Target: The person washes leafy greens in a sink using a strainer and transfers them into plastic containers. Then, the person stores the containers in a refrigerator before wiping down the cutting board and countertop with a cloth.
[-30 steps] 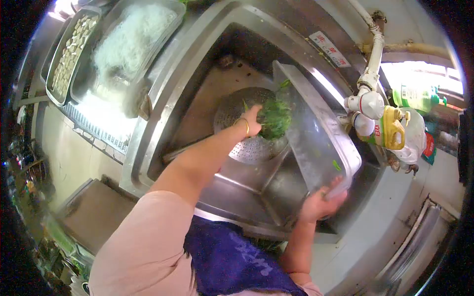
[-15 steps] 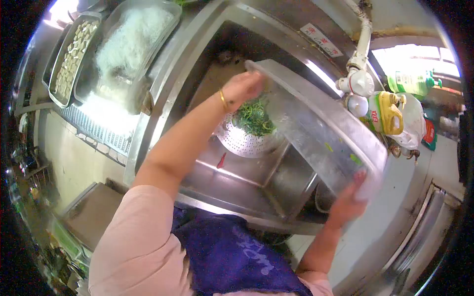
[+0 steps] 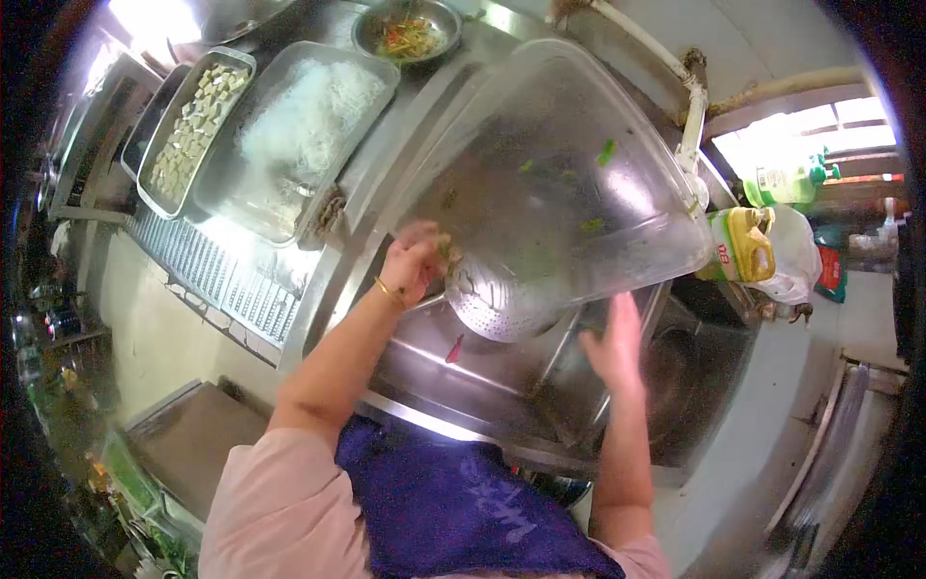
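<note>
A large clear plastic tub [image 3: 637, 207] lies tilted over the sink [image 3: 434, 362], with bits of green leaf stuck to it. My left hand [image 3: 413, 265], wearing a gold bangle, is at the tub's lower left corner. Its fingers are curled and blurred, and a small greenish-brown patch shows by the fingertips; what they hold is unclear. My right hand [image 3: 614, 343] is just below the tub's near edge, fingers stretched and thumb apart. Whether it touches the tub I cannot tell. Partly under the tub sits a white perforated colander [image 3: 497, 317]; its greens are hidden from clear view.
A red scrap [image 3: 454, 349] lies in the sink. On the left counter stand a tray of pale cubes [image 3: 193, 135], a tub of white noodle-like strands [image 3: 304, 121] and a metal bowl [image 3: 408, 31] of shredded food. A yellow jug [image 3: 741, 246] and pipe [image 3: 693, 121] are at right.
The tub has swung up and away from me, its inside now facing up more. My right hand has left its rim and opened; my left hand has moved down and left.
</note>
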`<state>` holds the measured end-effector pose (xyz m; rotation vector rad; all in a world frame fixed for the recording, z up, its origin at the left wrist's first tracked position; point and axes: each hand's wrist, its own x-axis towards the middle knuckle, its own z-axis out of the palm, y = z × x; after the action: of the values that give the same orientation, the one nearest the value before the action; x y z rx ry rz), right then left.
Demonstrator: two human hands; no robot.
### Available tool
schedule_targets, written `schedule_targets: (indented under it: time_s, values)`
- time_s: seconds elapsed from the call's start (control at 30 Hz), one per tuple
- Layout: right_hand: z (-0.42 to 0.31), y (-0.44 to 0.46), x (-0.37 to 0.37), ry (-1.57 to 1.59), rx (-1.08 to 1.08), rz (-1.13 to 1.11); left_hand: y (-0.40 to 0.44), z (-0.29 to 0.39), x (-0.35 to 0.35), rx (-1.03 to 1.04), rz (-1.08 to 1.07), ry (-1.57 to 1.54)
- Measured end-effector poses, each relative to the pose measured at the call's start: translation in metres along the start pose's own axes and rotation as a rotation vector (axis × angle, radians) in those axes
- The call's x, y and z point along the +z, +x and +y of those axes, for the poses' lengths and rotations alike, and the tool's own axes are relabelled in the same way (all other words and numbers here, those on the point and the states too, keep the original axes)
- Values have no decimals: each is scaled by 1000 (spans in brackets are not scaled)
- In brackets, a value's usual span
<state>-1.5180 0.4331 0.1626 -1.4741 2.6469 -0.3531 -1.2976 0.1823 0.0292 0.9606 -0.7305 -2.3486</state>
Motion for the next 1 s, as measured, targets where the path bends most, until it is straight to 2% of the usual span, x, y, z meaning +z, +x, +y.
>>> schedule_targets:
  time_s: [0.03, 0.07, 0.13, 0.2, 0.27, 0.33, 0.4, 0.5, 0.63, 0.77, 0.87, 0.9, 1.0]
  values:
    - [-1, -3, 6, -66, 37, -81, -12, 7, 3, 8, -113, -82]
    - [-1, -7, 7, -134, 80, -162, -22, 13, 4, -5, -139, -102]
    - [-3, 7, -13, 19, 21, 160, -39, 26, 7, -38, -213, -138]
    - [12, 22, -40, 351, 188, 352, -64, 51, 10, -12, -137, -99]
    - [-9, 56, -83, 202, -121, 729, -90, 71, 7, 98, -103, -165]
    - [-37, 92, -120, -127, -204, 816, -111, 89, 3, 183, -50, -106]
    - [-73, 115, -148, -374, -168, 554, -122, 96, -3, 222, 8, -78]
    - [-78, 156, -149, -580, 133, -58, -132, 94, -19, 198, 59, -84]
    - [-54, 159, -136, -650, -79, 11, -128, 57, -8, 88, 55, -75]
    - [-51, 173, -141, -589, -570, 30, -95, 12, 5, -110, -49, -30]
    - [-48, 177, -141, -579, -720, 57, -56, -28, 7, -285, -157, -62]
    - [-40, 179, -142, -573, -706, 19, -45, -37, 10, -342, -207, -85]
    - [-41, 169, -150, -575, -791, 244, -22, -48, 29, -487, -256, -174]
